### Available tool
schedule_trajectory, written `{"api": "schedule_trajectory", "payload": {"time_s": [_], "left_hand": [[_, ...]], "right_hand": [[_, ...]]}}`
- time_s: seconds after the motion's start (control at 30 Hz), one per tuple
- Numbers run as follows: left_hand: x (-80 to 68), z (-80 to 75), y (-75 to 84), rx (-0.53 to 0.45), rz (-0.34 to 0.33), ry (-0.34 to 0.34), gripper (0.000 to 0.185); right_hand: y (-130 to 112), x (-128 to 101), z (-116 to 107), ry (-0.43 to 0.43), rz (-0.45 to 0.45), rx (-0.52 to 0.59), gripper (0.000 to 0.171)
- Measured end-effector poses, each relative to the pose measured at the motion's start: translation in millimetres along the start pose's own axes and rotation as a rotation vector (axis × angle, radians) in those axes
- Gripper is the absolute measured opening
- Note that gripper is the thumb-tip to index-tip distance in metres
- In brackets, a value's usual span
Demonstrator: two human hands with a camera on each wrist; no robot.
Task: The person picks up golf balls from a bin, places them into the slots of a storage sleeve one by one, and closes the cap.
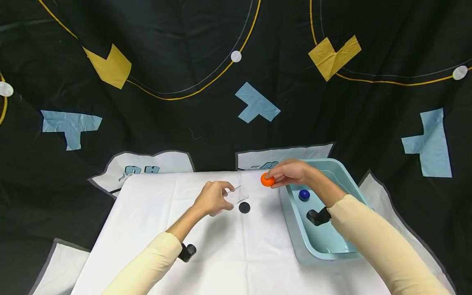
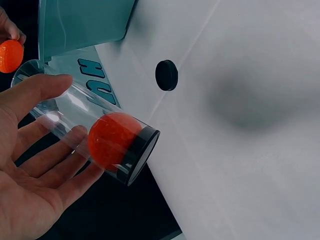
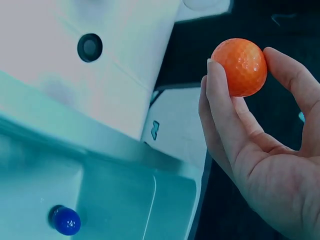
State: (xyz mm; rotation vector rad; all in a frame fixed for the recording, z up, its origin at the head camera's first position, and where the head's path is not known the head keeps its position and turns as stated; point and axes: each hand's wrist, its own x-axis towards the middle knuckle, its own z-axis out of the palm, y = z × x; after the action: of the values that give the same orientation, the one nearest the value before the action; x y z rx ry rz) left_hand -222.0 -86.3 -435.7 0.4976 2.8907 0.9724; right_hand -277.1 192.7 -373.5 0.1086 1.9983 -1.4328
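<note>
In the head view, the cream sleeves lay nearest, the left hand [image 1: 213, 198] curled round a clear plastic tube [image 1: 236, 194] above the white cloth-covered table [image 1: 155, 213], beside a black round cap [image 1: 244, 207]. The left wrist view showed its fingers [image 2: 47, 159] cradling the tube, an orange ball inside [image 2: 112, 140] against its black end. In the right wrist view, the right hand [image 3: 265, 165] pinched an orange dimpled ball [image 3: 239, 67] between thumb and fingertips, beyond the light-blue plastic bin [image 3: 100, 170] holding a blue ball [image 3: 66, 221].

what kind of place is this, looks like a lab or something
Probably a staged recording setup, not a home: a white cloth-covered table before a black backdrop with yellow and blue tape shapes, and a light blue plastic bin of props. The right hand pinches an orange golf ball.
</note>
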Motion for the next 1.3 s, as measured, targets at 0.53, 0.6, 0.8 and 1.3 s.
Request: {"api": "schedule_trajectory", "payload": {"time_s": [0.53,0.6,0.8,1.3], "left_hand": [[3.0,4.8,4.2,0.002,-0.003,-0.011,0.040],[2.4,5.0,4.7,-0.006,0.001,-0.016,0.040],[-0.2,5.2,3.9,-0.004,0.015,-0.010,0.041],[0.2,5.6,4.9,-0.028,0.035,-0.017,0.042]], "right_hand": [[3,9,41,-0.010,-0.048,-0.057,0.036],[5,11,45,-0.010,-0.048,-0.051,0.036],[8,14,53,-0.011,-0.038,-0.020,0.033],[10,18,62,-0.015,-0.035,0.001,0.028]]}}
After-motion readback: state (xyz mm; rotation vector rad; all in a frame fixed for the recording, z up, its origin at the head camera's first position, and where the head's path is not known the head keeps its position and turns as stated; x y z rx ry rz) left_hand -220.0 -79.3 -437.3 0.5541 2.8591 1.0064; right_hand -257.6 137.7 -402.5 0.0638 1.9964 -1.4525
